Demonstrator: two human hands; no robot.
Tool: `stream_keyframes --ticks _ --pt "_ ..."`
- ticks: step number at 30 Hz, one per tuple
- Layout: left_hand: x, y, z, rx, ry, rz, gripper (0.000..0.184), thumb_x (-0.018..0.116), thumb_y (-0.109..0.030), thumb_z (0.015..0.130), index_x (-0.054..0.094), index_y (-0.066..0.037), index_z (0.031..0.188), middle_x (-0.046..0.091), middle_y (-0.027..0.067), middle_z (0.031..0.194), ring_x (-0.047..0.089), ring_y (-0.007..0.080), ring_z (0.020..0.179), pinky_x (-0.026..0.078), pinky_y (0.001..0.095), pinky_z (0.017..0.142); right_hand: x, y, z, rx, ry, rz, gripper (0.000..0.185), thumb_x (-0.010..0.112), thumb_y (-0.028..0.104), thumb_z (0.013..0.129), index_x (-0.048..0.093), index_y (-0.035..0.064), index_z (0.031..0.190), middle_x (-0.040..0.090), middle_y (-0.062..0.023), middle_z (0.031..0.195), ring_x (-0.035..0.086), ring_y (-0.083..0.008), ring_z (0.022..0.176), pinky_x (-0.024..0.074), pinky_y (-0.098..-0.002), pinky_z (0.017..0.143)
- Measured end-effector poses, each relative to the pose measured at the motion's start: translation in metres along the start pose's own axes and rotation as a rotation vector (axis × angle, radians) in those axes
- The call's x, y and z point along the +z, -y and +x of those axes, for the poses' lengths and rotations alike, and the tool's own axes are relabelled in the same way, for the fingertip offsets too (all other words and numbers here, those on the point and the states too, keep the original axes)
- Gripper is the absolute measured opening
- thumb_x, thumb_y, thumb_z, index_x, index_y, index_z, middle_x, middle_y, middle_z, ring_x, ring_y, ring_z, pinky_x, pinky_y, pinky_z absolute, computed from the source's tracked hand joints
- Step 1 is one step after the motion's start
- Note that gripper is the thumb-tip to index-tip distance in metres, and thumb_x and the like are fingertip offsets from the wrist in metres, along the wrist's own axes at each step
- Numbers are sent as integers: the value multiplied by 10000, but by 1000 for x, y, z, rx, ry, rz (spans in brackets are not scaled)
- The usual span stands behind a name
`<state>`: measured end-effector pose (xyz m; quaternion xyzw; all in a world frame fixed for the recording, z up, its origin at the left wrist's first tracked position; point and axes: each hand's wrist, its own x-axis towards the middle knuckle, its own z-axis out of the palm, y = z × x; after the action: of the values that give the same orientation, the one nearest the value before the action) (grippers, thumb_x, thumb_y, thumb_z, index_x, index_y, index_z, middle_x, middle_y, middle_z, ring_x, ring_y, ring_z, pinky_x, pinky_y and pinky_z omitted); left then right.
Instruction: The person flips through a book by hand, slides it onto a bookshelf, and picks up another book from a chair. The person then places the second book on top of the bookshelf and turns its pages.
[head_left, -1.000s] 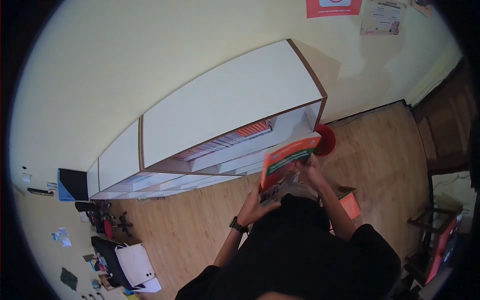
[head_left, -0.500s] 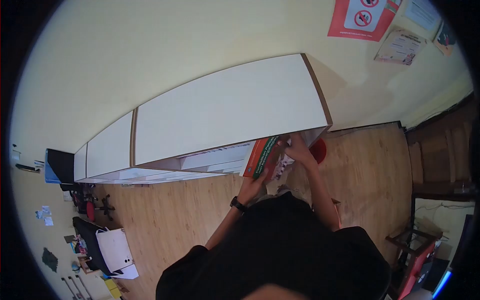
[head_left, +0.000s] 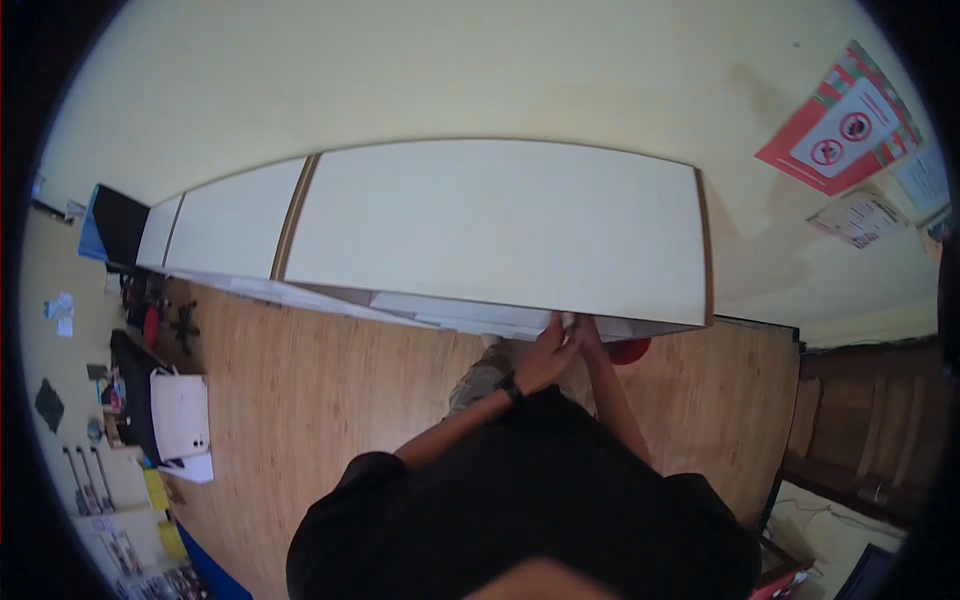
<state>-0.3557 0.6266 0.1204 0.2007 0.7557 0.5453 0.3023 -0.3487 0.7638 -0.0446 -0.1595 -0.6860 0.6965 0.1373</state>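
Observation:
Both my hands are together at the front opening of the white shelf unit [head_left: 500, 225], just under its top board. My left hand [head_left: 543, 360], with a dark watch [head_left: 510, 388] on the wrist, reaches in from the left. Close beside it, my right hand [head_left: 590, 340] also reaches under the board's edge. Most of the fingers are hidden or blurred, so what they hold, if anything, does not show. A small pale patch shows between the hands, too unclear to name. No book is visible at the hands.
A red round object [head_left: 630, 350] stands on the wood floor [head_left: 330, 400] beyond my right hand. Signs [head_left: 845, 135] hang on the right wall. At left are a white table [head_left: 180, 415] and an office chair [head_left: 185, 325]. Brown wooden furniture [head_left: 860, 420] stands at right.
The red and green book held in both hands is out of sight. My hands have come closer together at the shelf opening. The view has shifted, with the shelf lower in it.

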Motion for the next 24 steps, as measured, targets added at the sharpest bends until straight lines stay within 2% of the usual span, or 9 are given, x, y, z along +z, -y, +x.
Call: stream_keyframes --ticks 2,3,4,6,10,13,14,18,24 --pt "-6 -3 10 266 35 -22 526 546 -268 952 338 34 1330 563 254 1201 581 374 1046 488 423 800 -14 -16 13 240 250 518 326 504 267 956 573 25 1164 634 -52 830 588 -138 748 496 -300 700" --pt "-16 -17 9 303 70 54 627 558 -294 946 273 11 1414 521 260 1277 540 378 1150 480 415 870 -7 -5 20 242 262 517 326 504 267 956 573 25 1164 634 -52 830 588 -138 748 496 -300 700" --pt "-23 -32 3 302 62 51 627 558 -294 946 273 11 1414 521 260 1277 540 378 1150 480 415 870 -2 6 25 243 162 510 389 492 305 963 527 28 1234 574 -75 1010 532 -163 922 441 -323 823" --pt "-30 -51 -8 306 31 69 658 584 -270 939 264 -11 1453 425 214 1425 441 328 1294 343 379 1070 0 19 26 249 -41 487 529 468 381 978 435 34 1376 454 -122 1370 421 -213 1269 331 -368 1069" --pt "-46 -15 -15 242 127 172 675 594 -289 933 279 -11 1461 423 230 1425 400 343 1333 322 389 1095 -32 12 3 253 -48 444 536 460 389 980 427 35 1382 446 -121 1379 410 -214 1279 319 -369 1076" --pt "-56 17 -29 71 240 221 625 582 -298 949 332 -4 1440 459 205 1406 417 300 1329 337 371 1088 -52 4 -14 243 -67 419 544 452 396 981 418 36 1388 438 -121 1388 399 -215 1288 306 -371 1082" --pt "-57 27 -37 -8 222 79 609 566 -297 961 330 -10 1443 457 183 1414 421 269 1326 342 359 1085 -15 14 60 240 -78 412 546 450 399 982 416 37 1390 435 -121 1391 395 -216 1291 302 -372 1084" --pt "-72 39 -73 -169 135 -212 563 524 -287 989 331 -24 1448 455 133 1426 444 198 1299 362 328 1071 -28 11 69 210 -121 381 556 439 409 984 405 39 1398 425 -121 1403 380 -217 1304 285 -374 1093" --pt "-101 62 -115 -188 -49 -267 604 547 -337 974 341 -20 1445 488 163 1388 502 245 1248 419 335 1011 -41 9 45 129 -129 321 572 423 424 987 388 41 1410 409 -120 1420 358 -220 1323 260 -378 1106"
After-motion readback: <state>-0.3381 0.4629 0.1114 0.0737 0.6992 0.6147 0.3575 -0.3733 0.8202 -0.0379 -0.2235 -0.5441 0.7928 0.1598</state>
